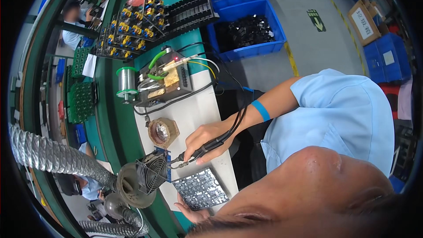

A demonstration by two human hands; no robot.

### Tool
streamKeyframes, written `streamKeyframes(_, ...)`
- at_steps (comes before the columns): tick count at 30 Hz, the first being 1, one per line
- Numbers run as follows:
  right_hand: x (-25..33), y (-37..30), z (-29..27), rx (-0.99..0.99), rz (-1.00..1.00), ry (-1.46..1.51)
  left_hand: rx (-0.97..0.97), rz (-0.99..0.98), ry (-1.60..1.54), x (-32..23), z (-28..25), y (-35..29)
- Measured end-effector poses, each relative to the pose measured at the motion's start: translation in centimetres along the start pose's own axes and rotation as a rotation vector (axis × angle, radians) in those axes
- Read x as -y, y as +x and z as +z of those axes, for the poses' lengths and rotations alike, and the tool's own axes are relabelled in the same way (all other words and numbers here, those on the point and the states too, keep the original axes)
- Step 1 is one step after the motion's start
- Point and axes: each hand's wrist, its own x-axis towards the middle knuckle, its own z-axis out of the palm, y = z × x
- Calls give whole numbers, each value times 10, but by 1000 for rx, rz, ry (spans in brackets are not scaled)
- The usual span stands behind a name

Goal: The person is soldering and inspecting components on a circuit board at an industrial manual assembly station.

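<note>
My right hand (207, 139), with a blue band on its wrist, closes around a black-handled soldering iron (211, 146). Its metal tip end points at the bench, close to a small black fan with a round wire guard (155, 172) and above the near edge of a flat board. That silver-and-black circuit board (200, 188), rectangular and densely patterned, lies tilted over the white work surface (205, 105). My left hand (194, 211) supports its lower edge; some of the fingers are hidden beneath it.
A solder pot (162, 131), a soldering station (165, 79) and a solder wire spool (127, 80) stand beside the surface. Black cables loop over it. A silver duct (61, 154) ends in a hood (136, 187). Blue bins (251, 44) hold black parts. Other people sit beyond the green frame.
</note>
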Motion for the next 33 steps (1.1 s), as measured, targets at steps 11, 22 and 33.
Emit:
streamKeyframes(11, -2, -1, -4, 9, -64, 11, 49, 48, 23, 6, 2, 2)
streamKeyframes(22, -1, -1, -1, 10, -7, 30, 20, -4, -27, 4, 7, 0)
streamKeyframes(33, -4, -2, -1, 13, -23, 23, 47, 19, 35, 1, 12, -2)
